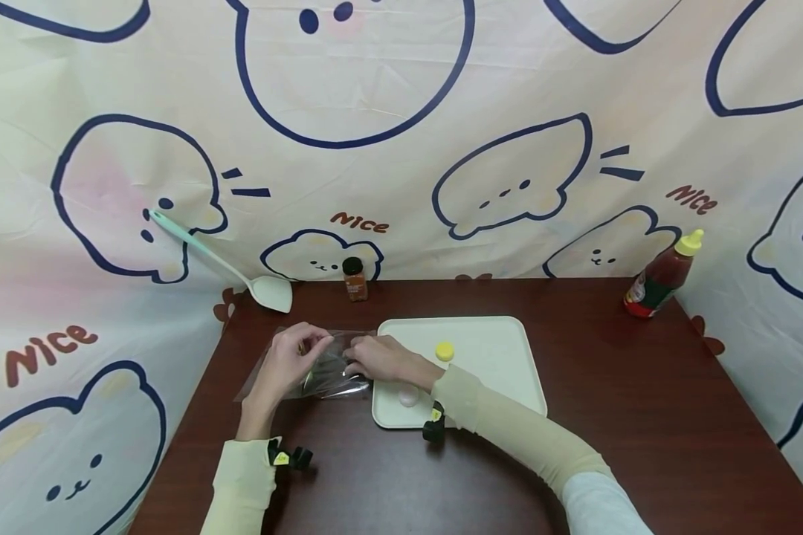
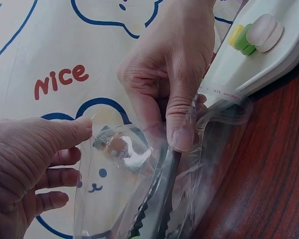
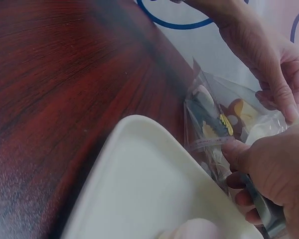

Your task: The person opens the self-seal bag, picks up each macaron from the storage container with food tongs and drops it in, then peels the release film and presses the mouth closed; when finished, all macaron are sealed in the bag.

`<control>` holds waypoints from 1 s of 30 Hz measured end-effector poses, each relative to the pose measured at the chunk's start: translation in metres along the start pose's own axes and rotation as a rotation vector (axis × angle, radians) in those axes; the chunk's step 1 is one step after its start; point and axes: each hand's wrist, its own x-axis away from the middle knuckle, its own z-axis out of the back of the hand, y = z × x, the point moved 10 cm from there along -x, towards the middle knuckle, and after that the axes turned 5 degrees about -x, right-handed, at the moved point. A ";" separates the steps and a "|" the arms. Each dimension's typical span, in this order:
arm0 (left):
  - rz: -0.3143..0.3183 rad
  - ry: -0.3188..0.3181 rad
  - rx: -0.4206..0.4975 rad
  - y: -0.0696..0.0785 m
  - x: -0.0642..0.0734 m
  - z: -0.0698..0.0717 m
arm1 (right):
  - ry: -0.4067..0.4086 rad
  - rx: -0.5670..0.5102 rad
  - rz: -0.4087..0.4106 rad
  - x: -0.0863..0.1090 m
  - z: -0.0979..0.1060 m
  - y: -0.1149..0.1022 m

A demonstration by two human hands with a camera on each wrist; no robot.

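A clear plastic bag (image 1: 337,375) lies just left of the white tray (image 1: 468,334). My left hand (image 1: 293,358) pinches the bag's edge; in the left wrist view its other fingers (image 2: 52,179) are loosely bent. My right hand (image 1: 381,358) reaches to the bag's mouth and grips metal tongs (image 2: 162,189) with toothed edges, their far ends inside the bag. Whether the tongs hold anything is unclear. On the tray sit a yellow macaron (image 1: 444,351), a green macaron (image 2: 243,40) and a pale pinkish macaron (image 2: 265,33). My right forearm covers part of the tray.
A light-green and white spatula (image 1: 270,292) leans on the back-left wall cloth. A small black-capped spice jar (image 1: 355,281) stands at the table's back edge. At the back right stands a red sauce bottle (image 1: 662,276) with a yellow cap. Patterned cloth surrounds the dark wooden table (image 1: 616,416).
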 end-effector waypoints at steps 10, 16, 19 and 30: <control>-0.015 0.003 0.007 0.002 -0.003 0.000 | 0.003 -0.028 -0.002 0.006 0.005 0.000; -0.007 0.008 0.002 0.000 -0.003 0.001 | 0.000 -0.048 -0.002 0.012 0.006 0.003; -0.005 0.010 0.005 0.000 -0.002 0.002 | 0.006 -0.054 -0.009 0.018 0.007 0.005; 0.014 -0.011 0.007 -0.004 0.001 -0.002 | 0.045 -0.094 -0.093 0.052 0.022 0.021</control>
